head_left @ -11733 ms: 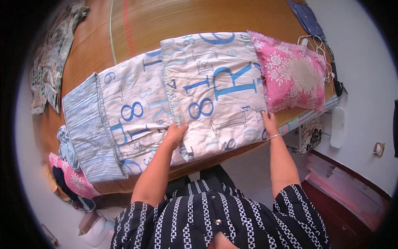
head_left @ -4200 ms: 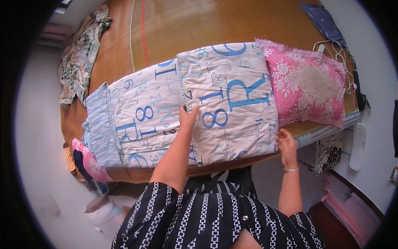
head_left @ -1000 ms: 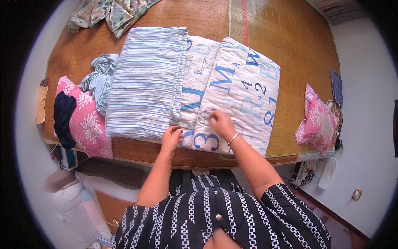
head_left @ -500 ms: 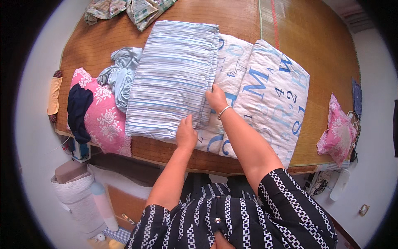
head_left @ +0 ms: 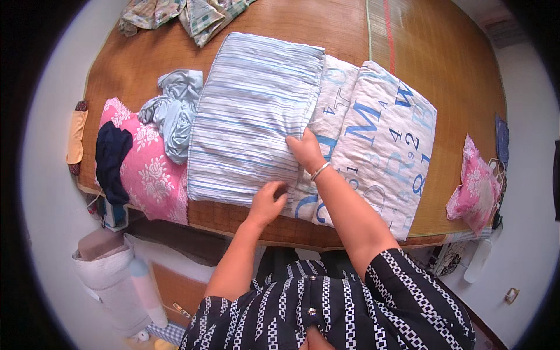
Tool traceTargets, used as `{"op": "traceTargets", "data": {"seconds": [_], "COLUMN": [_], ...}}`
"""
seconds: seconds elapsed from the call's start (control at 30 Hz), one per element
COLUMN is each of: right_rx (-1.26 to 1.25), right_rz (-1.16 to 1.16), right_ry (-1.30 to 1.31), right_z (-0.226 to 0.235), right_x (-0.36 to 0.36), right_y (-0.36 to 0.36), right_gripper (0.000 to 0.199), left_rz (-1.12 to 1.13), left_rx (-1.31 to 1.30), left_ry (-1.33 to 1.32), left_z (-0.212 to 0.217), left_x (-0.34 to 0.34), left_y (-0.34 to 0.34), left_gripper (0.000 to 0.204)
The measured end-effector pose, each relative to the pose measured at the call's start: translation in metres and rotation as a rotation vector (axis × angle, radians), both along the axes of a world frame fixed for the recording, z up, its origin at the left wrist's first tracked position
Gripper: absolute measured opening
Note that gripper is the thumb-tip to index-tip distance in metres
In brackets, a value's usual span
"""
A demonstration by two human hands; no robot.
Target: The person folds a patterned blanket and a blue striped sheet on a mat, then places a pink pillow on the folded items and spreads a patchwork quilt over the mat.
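Note:
A folded quilt lies before me, with a blue-and-white striped panel (head_left: pixel 251 116) on its left. Its right part (head_left: pixel 388 146) is white with a blue letter-and-number print. My right hand (head_left: pixel 306 150), wearing a silver bracelet, is closed on the striped panel's right edge, pulling creases into the cloth. Against the near right corner of that panel rests my left hand (head_left: pixel 269 203), fingers curved and a gap between thumb and fingers. Its fingertips are slightly blurred.
The quilt lies on a brown woven bed mat (head_left: pixel 437 52). At left are a pink floral pillow (head_left: pixel 154 169), a crumpled light-blue cloth (head_left: pixel 178 116) and a dark navy cloth (head_left: pixel 112 160). Another pink pillow (head_left: pixel 475 184) is far right; checked fabric (head_left: pixel 204 20) lies at the far edge.
The striped panel has shifted right over the printed part, its right edge drawn along by my right hand. My left hand has moved slightly right and nearer, its fingers curving more.

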State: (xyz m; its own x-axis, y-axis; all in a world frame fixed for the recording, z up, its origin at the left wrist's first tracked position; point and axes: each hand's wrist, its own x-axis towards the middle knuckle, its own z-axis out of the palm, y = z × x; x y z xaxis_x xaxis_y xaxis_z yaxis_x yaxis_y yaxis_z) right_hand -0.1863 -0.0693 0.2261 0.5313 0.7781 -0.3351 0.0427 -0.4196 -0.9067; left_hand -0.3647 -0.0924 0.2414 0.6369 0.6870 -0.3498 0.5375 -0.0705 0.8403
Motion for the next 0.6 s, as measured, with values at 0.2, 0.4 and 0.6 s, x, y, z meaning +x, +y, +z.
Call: {"op": "traceTargets", "data": {"seconds": [0.2, 0.4, 0.6], "right_rx": [-0.039, -0.012, -0.084], "right_rz": [-0.125, -0.183, 0.383], "right_ry": [-0.153, -0.329, -0.691], "right_z": [0.008, -0.005, 0.035], "right_x": [0.017, 0.019, 0.008], "right_y": [-0.049, -0.066, -0.119], "right_gripper": [0.036, 0.051, 0.051], "left_rz": [0.431, 0.452, 0.432], "left_rx": [0.383, 0.108, -0.274], "left_ry": [0.106, 0.164, 0.228], "left_z": [0.008, -0.076, -0.061], "left_x": [-0.045, -0.102, -0.11], "left_y": [0.066, 0.181, 0.203], "left_gripper": [0.025, 0.058, 0.053]}}
